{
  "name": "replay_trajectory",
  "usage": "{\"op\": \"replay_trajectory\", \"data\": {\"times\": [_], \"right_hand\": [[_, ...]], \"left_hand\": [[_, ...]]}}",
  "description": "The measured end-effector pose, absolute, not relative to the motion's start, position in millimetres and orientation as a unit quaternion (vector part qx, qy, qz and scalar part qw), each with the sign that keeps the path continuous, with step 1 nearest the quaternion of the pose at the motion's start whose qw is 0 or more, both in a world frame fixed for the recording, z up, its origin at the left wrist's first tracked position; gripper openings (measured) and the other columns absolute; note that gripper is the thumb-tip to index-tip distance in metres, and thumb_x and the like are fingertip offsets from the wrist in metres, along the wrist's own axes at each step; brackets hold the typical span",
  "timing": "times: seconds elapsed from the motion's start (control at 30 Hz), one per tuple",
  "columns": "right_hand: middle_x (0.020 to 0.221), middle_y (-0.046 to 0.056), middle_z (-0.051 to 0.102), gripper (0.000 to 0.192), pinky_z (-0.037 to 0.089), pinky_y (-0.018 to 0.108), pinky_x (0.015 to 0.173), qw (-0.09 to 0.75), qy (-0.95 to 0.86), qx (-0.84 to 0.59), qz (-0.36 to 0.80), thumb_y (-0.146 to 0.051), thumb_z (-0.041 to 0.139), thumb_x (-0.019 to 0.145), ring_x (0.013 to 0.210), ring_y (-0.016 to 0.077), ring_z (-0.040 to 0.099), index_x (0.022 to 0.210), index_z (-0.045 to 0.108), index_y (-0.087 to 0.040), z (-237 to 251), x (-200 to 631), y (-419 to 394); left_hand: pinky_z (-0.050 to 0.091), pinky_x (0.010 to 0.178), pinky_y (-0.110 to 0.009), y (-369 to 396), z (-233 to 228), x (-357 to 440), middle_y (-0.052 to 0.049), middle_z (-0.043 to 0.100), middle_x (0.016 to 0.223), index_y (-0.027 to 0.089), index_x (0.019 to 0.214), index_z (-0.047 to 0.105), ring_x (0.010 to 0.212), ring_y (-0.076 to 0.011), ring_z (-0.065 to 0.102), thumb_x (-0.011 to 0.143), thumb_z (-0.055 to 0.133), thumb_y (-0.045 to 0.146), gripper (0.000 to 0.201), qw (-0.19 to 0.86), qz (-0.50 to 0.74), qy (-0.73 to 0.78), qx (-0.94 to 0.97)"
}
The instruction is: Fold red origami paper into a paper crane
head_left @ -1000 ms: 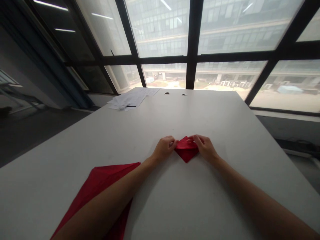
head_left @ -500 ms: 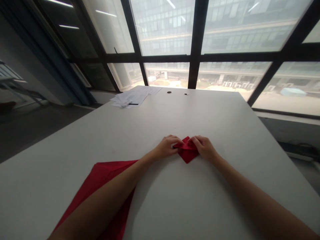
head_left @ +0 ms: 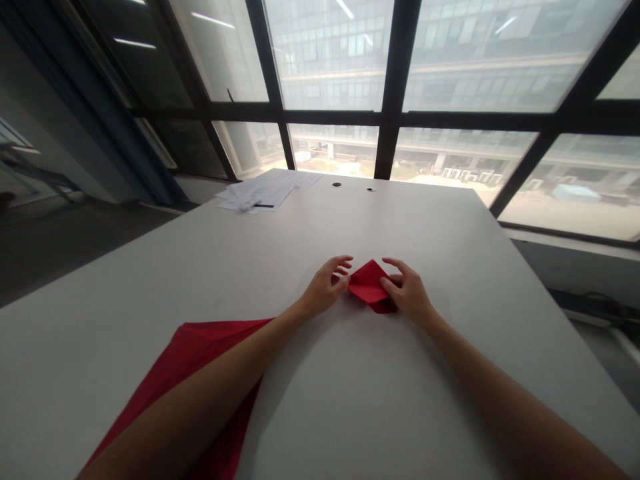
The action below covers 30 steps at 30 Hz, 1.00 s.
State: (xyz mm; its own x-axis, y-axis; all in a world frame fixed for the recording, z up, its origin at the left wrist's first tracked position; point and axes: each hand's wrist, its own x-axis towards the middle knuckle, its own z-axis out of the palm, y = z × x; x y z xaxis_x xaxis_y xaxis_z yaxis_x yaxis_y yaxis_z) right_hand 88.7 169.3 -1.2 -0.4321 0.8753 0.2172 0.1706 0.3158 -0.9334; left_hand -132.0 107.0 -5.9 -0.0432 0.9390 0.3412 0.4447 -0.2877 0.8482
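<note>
You hold a small folded red paper (head_left: 369, 283) between your two hands, near the middle of the white desk (head_left: 430, 220). Your left hand (head_left: 326, 287) pinches its left corner with thumb and forefinger, and the other fingers are spread open above it. Your right hand (head_left: 407, 291) has its grip on the right side of the paper, the thumb on top and the fingers curved around the edge. The paper looks like a diamond shape, and its far part is tilted up from the desk.

A larger red sheet (head_left: 200, 373) lies flat on the near left part of the desk, partly under your left forearm. At the far left corner of the desk lies a loose pile of white papers (head_left: 263, 193). Two small round holes (head_left: 337, 184) are near the far edge, just before the big windows.
</note>
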Motion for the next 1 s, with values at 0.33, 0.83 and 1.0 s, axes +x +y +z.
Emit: {"op": "replay_trajectory", "data": {"times": [0.33, 0.83, 1.0], "right_hand": [[0.09, 0.006, 0.073, 0.042, 0.053, 0.028, 0.066, 0.423, -0.705, -0.276, 0.498, -0.036, 0.067, 0.081, 0.078, 0.0187, 0.067, 0.119, 0.063, -0.018, -1.9, 90.7, 168.0], [0.096, 0.003, 0.072, 0.016, 0.046, 0.036, 0.09, 0.322, -0.88, -0.268, 0.224, -0.018, 0.066, 0.081, 0.093, 0.0206, 0.062, 0.091, 0.076, -0.026, -8.6, 86.2, 165.2], [0.102, 0.005, 0.069, 0.014, 0.044, 0.04, 0.093, 0.296, -0.893, -0.311, 0.136, -0.028, 0.064, 0.088, 0.1, 0.0229, 0.058, 0.095, 0.076, -0.029, -7.3, 83.2, 161.7]], "left_hand": [[0.049, 0.093, -0.035, 100.0, 1.5, -131.6, -0.008, 0.068, 0.114, 0.022, 0.143, 0.043, 0.099, -0.02, 0.064, 0.08, 0.07, 0.024, 0.069, 0.217, 0.402, 0.513, 0.727], [0.032, 0.113, -0.047, 96.4, 3.1, -124.6, -0.003, 0.066, 0.123, 0.029, 0.108, 0.072, 0.119, -0.0229, 0.057, 0.091, 0.064, 0.028, 0.018, 0.032, 0.263, 0.535, 0.802], [0.034, 0.114, -0.043, 94.7, 2.0, -116.4, -0.006, 0.063, 0.13, 0.025, 0.126, 0.062, 0.125, -0.0209, 0.054, 0.1, 0.046, 0.027, 0.031, -0.021, 0.249, 0.557, 0.792]]}}
